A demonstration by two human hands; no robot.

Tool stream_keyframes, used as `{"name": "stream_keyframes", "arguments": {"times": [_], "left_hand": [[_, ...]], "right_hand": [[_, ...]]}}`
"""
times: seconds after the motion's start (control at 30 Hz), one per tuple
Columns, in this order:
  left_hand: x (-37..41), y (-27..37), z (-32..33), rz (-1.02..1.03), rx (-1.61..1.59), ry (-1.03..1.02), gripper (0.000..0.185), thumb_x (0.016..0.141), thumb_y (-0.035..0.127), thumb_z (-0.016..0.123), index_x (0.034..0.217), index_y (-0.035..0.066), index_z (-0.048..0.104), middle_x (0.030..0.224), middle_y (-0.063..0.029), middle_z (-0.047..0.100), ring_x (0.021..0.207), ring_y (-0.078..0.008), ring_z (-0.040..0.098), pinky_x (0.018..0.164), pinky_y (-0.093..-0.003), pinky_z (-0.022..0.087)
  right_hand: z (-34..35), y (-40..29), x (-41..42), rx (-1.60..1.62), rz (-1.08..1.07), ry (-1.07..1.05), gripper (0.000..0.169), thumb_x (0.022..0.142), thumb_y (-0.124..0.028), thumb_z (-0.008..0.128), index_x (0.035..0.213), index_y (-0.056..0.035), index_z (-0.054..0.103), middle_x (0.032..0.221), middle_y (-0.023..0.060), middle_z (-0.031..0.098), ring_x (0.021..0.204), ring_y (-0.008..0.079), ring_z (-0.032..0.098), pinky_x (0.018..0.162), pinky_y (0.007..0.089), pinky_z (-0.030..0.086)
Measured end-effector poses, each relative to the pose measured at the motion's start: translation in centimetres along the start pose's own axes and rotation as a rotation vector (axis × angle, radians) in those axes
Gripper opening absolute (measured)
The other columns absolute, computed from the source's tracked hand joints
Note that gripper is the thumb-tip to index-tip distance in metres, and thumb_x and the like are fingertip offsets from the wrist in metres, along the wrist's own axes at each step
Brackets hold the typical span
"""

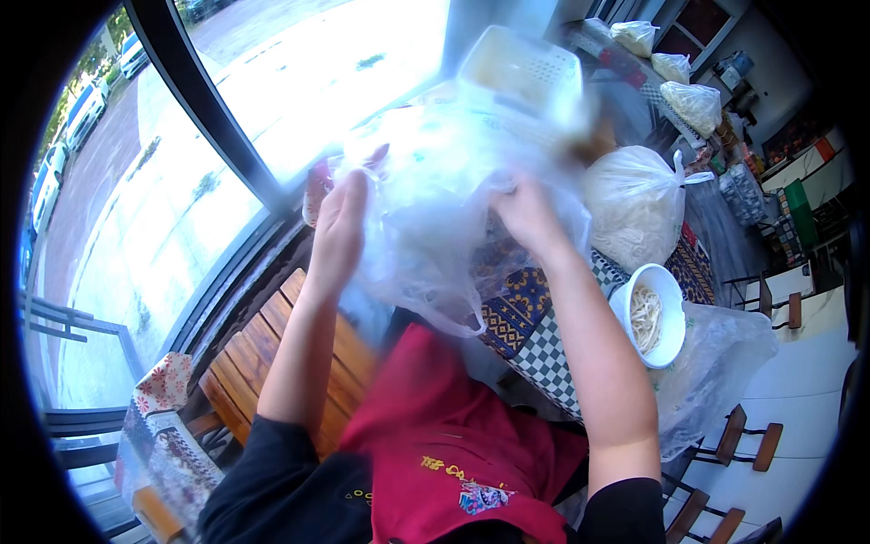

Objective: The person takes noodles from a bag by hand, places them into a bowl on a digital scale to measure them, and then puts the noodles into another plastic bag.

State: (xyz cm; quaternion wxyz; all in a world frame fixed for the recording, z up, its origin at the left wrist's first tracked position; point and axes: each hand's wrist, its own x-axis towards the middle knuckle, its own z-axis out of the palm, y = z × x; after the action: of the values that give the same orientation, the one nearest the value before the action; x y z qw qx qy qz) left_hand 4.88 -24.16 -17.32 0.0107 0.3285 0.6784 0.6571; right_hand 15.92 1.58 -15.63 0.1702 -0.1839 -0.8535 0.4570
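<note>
A translucent white plastic bag (428, 231) is stretched between my two hands above the table's near end. My left hand (343, 211) grips its left edge, with the thumb up. On the other side my right hand (527, 207) pinches the plastic near the bag's upper right. A loose handle loop dangles at the bottom, and glare hides whether anything is inside. Right of my right forearm stands a white bowl (671, 291) holding pale noodles (646, 318). Behind it sits a knotted plastic bag of noodles (632, 217).
A blurred white plastic basket (520, 71) lies beyond the bag. Patterned cloth covers the table (544, 353); a clear plastic sheet (720, 367) hangs off its right edge. Several filled bags (690, 105) line the far end. Left are a slatted wooden stool (258, 340) and a window frame (204, 102).
</note>
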Motion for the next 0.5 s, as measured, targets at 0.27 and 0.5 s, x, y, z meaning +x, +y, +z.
{"name": "stream_keyframes", "arguments": {"times": [0.27,0.5], "left_hand": [[-4.2,8.5,3.2,0.831,0.555,-0.427,0.029,0.098,0.027,0.081,0.124,0.014,0.079,0.135,-0.0154,0.074,0.133,-0.0348,0.068,0.121,-0.0557,0.047],[1.6,-1.5,1.2,0.152,0.863,-0.64,0.05,0.107,0.04,0.076,0.148,0.012,0.071,0.143,-0.02,0.073,0.133,-0.0384,0.069,0.121,-0.0552,0.048]], "right_hand": [[-0.2,-3.2,1.6,-0.163,-0.148,-0.088,0.051,0.095,-0.02,0.083,0.139,0.0036,0.073,0.125,0.028,0.08,0.117,0.04,0.079,0.099,0.0446,0.062],[-4.7,-2.8,2.7,-0.311,-0.183,-0.24,0.045,0.097,-0.012,0.073,0.141,-0.0028,0.072,0.13,0.0221,0.076,0.118,0.0303,0.073,0.106,0.0429,0.056]]}}
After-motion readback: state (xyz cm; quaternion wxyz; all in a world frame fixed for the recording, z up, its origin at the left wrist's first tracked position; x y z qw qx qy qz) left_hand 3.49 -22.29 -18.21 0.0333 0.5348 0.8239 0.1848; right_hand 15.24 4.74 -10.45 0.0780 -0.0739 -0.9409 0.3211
